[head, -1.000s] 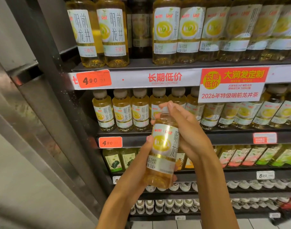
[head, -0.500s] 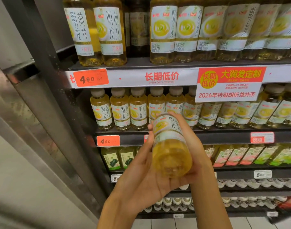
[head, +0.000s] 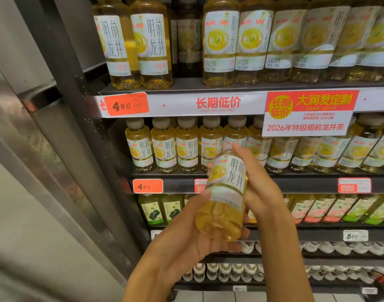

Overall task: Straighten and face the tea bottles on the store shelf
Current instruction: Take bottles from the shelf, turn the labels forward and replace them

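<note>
I hold one small yellow tea bottle (head: pixel 224 192) in front of the shelves, tilted with its base toward me and its white label facing up. My left hand (head: pixel 186 243) cups it from below, thumb against the label's left side. My right hand (head: pixel 258 186) wraps around its right side and top, hiding the cap. Behind it, a row of matching small tea bottles (head: pixel 165 149) stands on the middle shelf (head: pixel 295 184). Larger tea bottles (head: pixel 219 44) line the shelf above.
A grey metal upright (head: pixel 77 127) frames the shelves on the left. An orange 4.90 price tag (head: pixel 126 104) and a red promotional sign (head: pixel 308 112) hang on the upper shelf edge. Green-labelled bottles (head: pixel 151 210) fill the shelf below, with white-capped bottles (head: pixel 225 271) lower still.
The bottle went from upright to tipped base-first toward me, and is now raised partly back so its label shows. Both hands stayed on it.
</note>
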`<state>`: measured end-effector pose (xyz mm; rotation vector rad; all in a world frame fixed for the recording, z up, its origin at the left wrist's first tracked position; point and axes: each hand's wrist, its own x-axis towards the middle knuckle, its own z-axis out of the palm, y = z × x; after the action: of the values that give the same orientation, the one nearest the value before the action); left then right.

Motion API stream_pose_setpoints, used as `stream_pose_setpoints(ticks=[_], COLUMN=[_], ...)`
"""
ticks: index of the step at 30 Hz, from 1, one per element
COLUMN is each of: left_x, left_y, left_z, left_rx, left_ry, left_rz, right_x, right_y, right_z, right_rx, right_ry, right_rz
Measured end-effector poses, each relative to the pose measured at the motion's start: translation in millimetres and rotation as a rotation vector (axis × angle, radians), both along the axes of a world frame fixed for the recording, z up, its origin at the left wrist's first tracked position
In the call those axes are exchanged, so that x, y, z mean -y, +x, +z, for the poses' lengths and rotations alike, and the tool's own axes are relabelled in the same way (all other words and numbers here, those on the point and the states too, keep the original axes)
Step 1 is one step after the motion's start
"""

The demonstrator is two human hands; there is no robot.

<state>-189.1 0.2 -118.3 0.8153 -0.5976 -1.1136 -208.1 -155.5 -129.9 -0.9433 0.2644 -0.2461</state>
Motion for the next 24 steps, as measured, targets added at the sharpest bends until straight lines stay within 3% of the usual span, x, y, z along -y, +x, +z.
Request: stream_pose_setpoints(ticks=[1, 2, 3, 6, 12, 17, 24], left_x=[0, -1, -9, -3, -2, 2, 5], left_y=[-3, 0, 3, 4, 3, 11, 24], left_z=[-21, -28, -38, -37, -40, -44, -48], left_rx=[-0.034, 0.125, 0.167, 0.487, 0.541, 0.563, 0.715], left_ry=[0.242, 0.28, 0.316, 0.413, 0.288, 0.2, 0.183], left_rz=[0.08, 0.177, 0.213, 0.193, 0.406, 0.551, 0.666], right_x=[2, 5, 6, 6, -3, -6, -9], right_y=[-2, -5, -7, -10, -10, -13, -22], right_z=[2, 2, 4, 6, 10, 10, 20], right_rx=[0.017, 0.05, 0.037, 0.083, 0.178, 0.285, 0.41], right_ry=[-0.059, -0.147, -0.207, -0.309, -0.341, -0.466, -0.68], right_rz=[-0.064, -0.098, -0.108, -0.098, -0.122, 0.044, 0.067])
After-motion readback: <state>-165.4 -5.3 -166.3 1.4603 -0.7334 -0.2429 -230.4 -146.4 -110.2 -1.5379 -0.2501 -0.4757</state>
